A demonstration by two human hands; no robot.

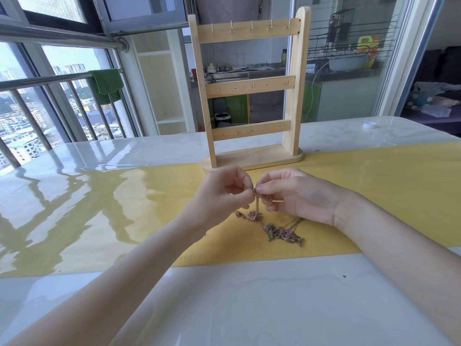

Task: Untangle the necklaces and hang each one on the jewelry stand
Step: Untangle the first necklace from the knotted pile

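A tangle of thin gold necklaces (274,229) lies on the yellow cloth (374,196) in front of me. One strand rises from the heap to my fingertips. My left hand (224,193) and my right hand (291,193) meet above the heap, and both pinch the top of that raised strand between thumb and fingers. The wooden jewelry stand (249,91) is upright just behind my hands, with three crossbars carrying small hooks. No necklace hangs on any of its hooks.
The glossy white table (237,295) extends toward me and to the left. A small white cap (369,125) sits at the far right of the table. A window and balcony railing (62,96) are to the left.
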